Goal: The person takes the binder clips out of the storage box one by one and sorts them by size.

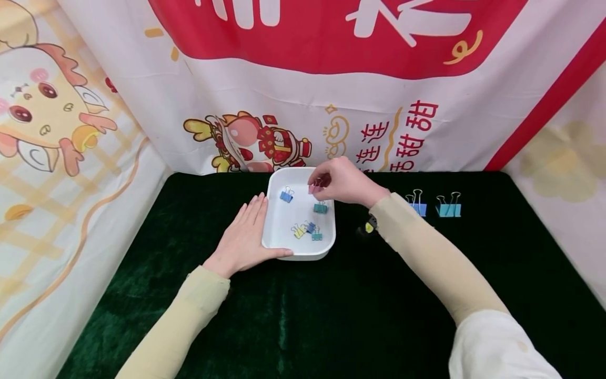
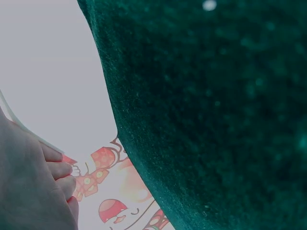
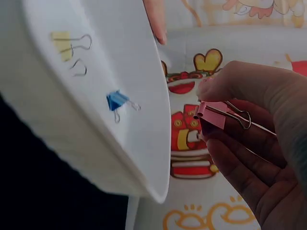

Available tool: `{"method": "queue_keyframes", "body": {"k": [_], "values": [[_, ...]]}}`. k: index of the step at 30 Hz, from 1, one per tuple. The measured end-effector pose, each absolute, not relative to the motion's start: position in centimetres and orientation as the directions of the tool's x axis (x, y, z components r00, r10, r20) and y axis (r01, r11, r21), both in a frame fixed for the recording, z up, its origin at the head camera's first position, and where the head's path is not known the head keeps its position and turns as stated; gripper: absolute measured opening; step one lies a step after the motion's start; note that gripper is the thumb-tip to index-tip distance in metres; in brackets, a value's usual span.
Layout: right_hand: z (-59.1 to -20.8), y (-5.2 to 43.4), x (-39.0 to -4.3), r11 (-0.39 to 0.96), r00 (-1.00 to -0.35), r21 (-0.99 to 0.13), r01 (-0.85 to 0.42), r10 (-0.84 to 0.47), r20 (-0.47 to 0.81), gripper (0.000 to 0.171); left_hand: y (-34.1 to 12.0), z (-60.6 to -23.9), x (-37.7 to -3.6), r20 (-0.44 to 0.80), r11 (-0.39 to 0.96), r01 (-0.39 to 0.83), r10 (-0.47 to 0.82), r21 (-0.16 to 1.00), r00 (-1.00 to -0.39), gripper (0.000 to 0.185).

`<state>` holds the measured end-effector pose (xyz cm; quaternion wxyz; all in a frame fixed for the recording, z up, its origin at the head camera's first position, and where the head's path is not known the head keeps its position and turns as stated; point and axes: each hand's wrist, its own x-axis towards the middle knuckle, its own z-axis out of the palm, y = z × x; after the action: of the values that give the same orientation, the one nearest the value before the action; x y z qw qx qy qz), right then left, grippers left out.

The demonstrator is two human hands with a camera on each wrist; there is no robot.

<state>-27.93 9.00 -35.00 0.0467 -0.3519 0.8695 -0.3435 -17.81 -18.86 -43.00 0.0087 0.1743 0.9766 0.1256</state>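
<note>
A white plastic tray (image 1: 289,217) stands on the dark green cloth. My left hand (image 1: 245,231) lies flat along its left side, fingers straight and thumb across the front rim. Over the tray's right edge, my right hand (image 1: 344,181) pinches a pink binder clip (image 3: 214,116) between thumb and fingers. Inside the tray are a blue binder clip (image 1: 286,196) at the back left and a teal one (image 1: 320,208) on the right. Near the front, a yellow clip (image 1: 299,231), a dark blue clip (image 1: 310,227) and another teal clip (image 1: 316,236) lie bunched together.
Right of the tray, a blue binder clip (image 1: 419,209), partly covered by the right sleeve, and a light blue one (image 1: 450,210) stand on the green cloth (image 1: 331,316). A printed curtain (image 1: 284,89) rises behind the table's back edge.
</note>
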Motion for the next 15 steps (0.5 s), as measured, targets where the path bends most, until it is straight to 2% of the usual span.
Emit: {"method": "queue_keyframes", "body": {"k": [15], "values": [[-34.8, 16.7, -26.1, 0.578, -0.833, -0.639, -0.508, -0.518, 0.194, 0.026, -18.8, -43.1, -17.7, 0.032, 0.909, 0.345, 0.348, 0.232, -0.937, 0.134]]}}
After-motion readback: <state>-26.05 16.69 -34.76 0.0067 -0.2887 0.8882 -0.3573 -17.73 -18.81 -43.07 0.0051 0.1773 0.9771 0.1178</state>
